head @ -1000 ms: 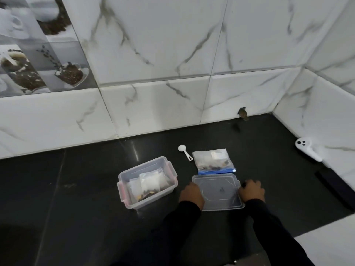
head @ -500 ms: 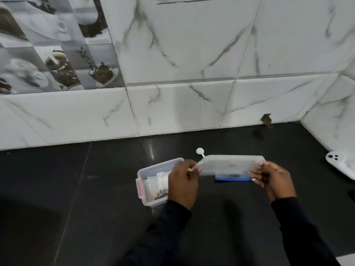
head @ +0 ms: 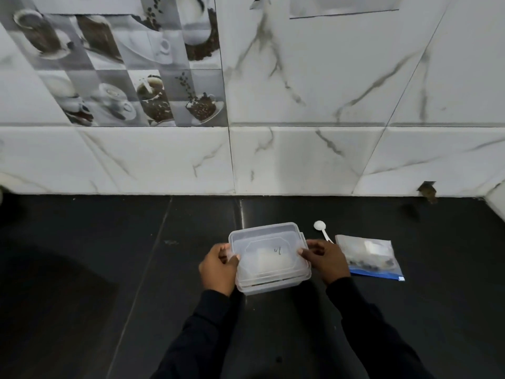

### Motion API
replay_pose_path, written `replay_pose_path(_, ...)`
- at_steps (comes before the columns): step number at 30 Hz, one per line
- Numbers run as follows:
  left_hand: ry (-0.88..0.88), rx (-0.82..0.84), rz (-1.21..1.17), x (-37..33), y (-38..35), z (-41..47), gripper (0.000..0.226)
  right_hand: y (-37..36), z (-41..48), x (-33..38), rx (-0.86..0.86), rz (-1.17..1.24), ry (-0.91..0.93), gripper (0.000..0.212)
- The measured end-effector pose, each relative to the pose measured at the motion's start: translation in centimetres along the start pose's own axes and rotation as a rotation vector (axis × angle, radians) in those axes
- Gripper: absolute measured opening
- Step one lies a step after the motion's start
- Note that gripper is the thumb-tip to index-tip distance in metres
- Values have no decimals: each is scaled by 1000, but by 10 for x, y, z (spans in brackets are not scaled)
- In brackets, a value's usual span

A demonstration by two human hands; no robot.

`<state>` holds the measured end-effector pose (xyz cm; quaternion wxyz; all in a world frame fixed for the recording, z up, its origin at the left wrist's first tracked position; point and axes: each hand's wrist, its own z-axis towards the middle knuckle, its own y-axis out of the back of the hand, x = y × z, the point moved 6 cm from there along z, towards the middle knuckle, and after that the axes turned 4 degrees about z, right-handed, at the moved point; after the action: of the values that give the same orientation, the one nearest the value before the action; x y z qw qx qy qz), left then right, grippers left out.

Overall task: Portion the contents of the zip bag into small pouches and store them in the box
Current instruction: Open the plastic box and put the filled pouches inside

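Observation:
The clear plastic box [head: 273, 285] stands on the black counter with its clear lid [head: 262, 242] lying on top of it. White pouches show dimly through the lid. My left hand [head: 218, 265] grips the lid's left edge, thumb on top. My right hand [head: 325, 259] grips the lid's right edge. The zip bag [head: 369, 255], clear with a blue strip and dark contents, lies flat just right of my right hand. A small white scoop [head: 321, 228] lies behind the box on the right.
The black counter [head: 109, 269] runs left and forward of the box. A marble-tiled wall [head: 300, 160] stands close behind, with a coffee-picture tile [head: 142, 77] at upper left. A small brown chip [head: 427, 190] marks the wall's base at far right.
Both hands lifted the lid off the counter, carried it left and set it on the box. The view has shifted left with it.

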<state>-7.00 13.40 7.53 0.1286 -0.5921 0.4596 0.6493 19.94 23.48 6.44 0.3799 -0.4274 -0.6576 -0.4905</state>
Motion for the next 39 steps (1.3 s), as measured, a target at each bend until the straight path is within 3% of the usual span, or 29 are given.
replay_pose_path(3,7,-3,71,10,-5,1,18,-6,11,-15,-3,-104,-16,33)
replay_pose_path(7,15,47,206,20,-14,3,17,-6,7,-8,-76,-214,-35,18)
replay_pose_path(11,11,58,253,23,-18,4,19,-6,6,-11,-101,-288,-68,21)
replay_pose_path(21,8,131,190,19,-21,9,14,-3,23,-30,-18,-227,-208,26)
replay_pose_path(25,1,120,161,19,-23,20,14,-3,24,-34,27,-79,-300,24)
replay_pose_path(39,-1,139,101,-8,-47,104,12,-11,102,-37,-80,18,-264,31)
